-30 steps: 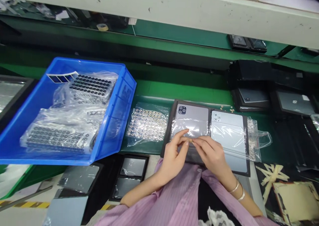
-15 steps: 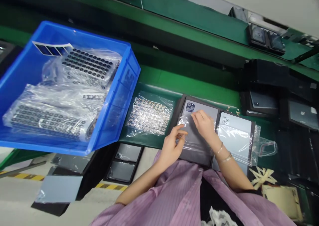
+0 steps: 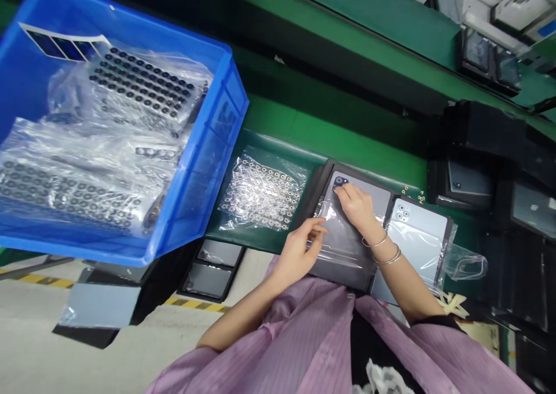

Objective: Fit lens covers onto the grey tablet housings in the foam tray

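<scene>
The right hand [image 3: 357, 207] reaches over the gray panel [image 3: 350, 237], its fingers drawn narrow at the camera cluster [image 3: 339, 181] near the panel's eleven o'clock corner; the hand hides part of the cluster, and whether anything small is pinched there I cannot tell. The left hand [image 3: 301, 249] is at the panel's nine o'clock side, fingers loosely curled with a gap to the thumb, beside the clear film that crosses the panel. At three o'clock from the gray panel lies the pale panel [image 3: 419, 240], also partly filmed, with a clear bag [image 3: 465, 265] just beyond it. Toward two o'clock are loose rings [image 3: 421, 197] and, farther off, stacked black cases [image 3: 478, 130]. At nine o'clock a bag of rings [image 3: 263, 194] lies flat on the green table [image 3: 299, 128]. Past it, toward ten o'clock, the blue bin [image 3: 220, 130] holds bagged black rings [image 3: 141, 84]; its high wall stands between the hands and those bags.
</scene>
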`<control>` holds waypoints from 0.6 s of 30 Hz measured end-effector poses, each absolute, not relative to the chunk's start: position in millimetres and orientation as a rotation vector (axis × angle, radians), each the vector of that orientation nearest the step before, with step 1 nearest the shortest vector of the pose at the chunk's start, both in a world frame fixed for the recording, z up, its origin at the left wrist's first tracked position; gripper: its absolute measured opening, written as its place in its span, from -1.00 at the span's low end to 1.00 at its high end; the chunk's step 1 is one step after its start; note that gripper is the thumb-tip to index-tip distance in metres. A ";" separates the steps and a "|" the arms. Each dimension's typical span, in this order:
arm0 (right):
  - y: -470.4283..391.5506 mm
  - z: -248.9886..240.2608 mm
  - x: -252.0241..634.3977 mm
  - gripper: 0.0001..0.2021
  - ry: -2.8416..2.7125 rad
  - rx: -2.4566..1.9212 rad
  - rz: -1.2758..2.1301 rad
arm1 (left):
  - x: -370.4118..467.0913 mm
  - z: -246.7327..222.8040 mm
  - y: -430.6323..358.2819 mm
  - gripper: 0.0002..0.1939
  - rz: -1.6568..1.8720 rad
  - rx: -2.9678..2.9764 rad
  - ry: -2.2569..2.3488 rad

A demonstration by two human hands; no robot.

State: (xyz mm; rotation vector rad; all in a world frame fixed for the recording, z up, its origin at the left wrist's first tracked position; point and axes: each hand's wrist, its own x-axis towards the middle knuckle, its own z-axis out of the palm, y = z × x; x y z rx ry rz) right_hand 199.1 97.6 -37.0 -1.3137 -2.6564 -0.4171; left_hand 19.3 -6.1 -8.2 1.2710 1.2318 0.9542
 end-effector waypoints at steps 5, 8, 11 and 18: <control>92.9 -33.1 201.0 -0.73 -2.664 -1.363 -0.373 | 20.0 -7.5 -4.1 -0.73 0.952 1.269 1.219; 87.6 -29.2 202.7 -0.73 -2.688 -1.412 -0.331 | 18.2 -8.9 -2.0 -0.74 0.939 1.255 1.242; 82.2 -28.1 202.7 -0.71 -2.713 -1.455 -0.348 | 14.6 -10.8 0.8 -0.75 0.928 1.244 1.277; 77.8 -31.2 199.0 -0.69 -2.707 -1.446 -0.472 | 10.0 -6.4 1.8 -0.75 0.922 1.248 1.324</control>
